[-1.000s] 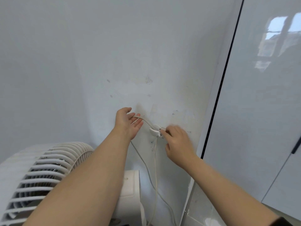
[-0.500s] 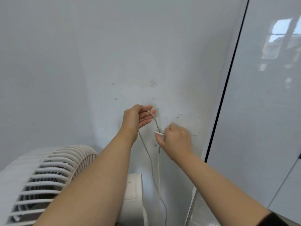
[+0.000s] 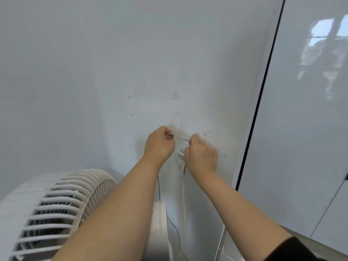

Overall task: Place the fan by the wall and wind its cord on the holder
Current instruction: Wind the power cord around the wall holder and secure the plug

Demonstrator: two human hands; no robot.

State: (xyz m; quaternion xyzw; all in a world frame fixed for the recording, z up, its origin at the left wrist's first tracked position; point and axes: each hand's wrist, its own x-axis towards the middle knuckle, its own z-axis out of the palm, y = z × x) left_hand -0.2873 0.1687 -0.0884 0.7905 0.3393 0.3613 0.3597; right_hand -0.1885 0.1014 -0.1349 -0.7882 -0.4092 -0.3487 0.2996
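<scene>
A white fan [image 3: 56, 210] with a ribbed grille stands at the lower left, close to the white wall [image 3: 113, 72]. Its thin white cord [image 3: 184, 194] hangs down the wall from a small white holder [image 3: 181, 155] fixed there. My left hand [image 3: 160, 145] and my right hand [image 3: 201, 153] are both fisted against the wall, a short taut stretch of cord pinched between them just above the holder. My right hand covers most of the holder.
The fan's white motor housing [image 3: 160, 223] sits below my left forearm. A glossy white cabinet door [image 3: 301, 129] with a black edge strip stands at the right, reflecting a window.
My left hand dropped from an open loop of cord and closed into a fist. Both hands now pull a short piece of cord straight between them.
</scene>
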